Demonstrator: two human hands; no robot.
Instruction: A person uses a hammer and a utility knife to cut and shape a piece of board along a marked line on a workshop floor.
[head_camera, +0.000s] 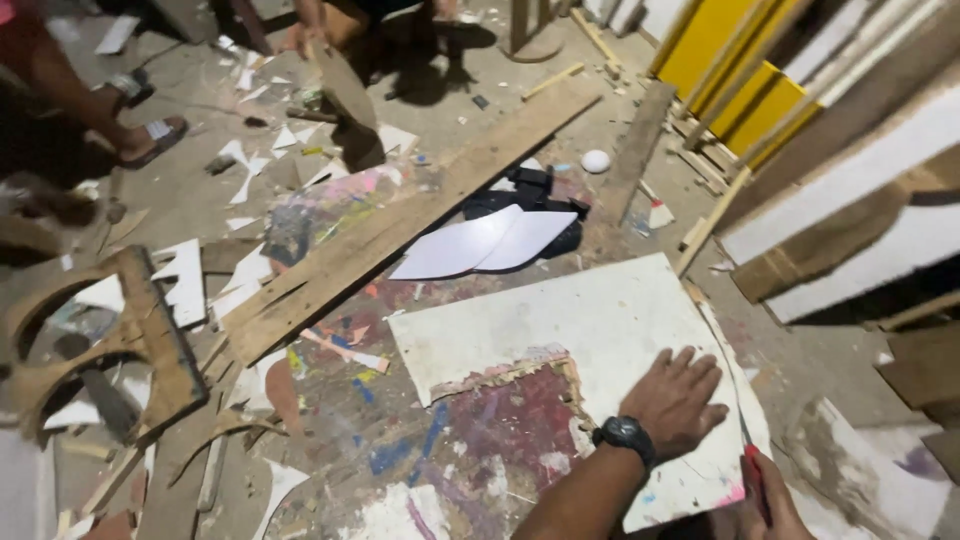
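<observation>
Two hands work on a white sheet (600, 320) lying on the paint-splattered floor (400, 440). Left hand (678, 398), fingers spread, presses flat on it. Right hand (770, 500), at its lower right edge, is closed around a red-handled cutter (754, 478).

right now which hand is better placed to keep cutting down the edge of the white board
Right, probably. The right hand grips a red-handled tool at the white board edge; the left hand lies flat, steadying it.
</observation>
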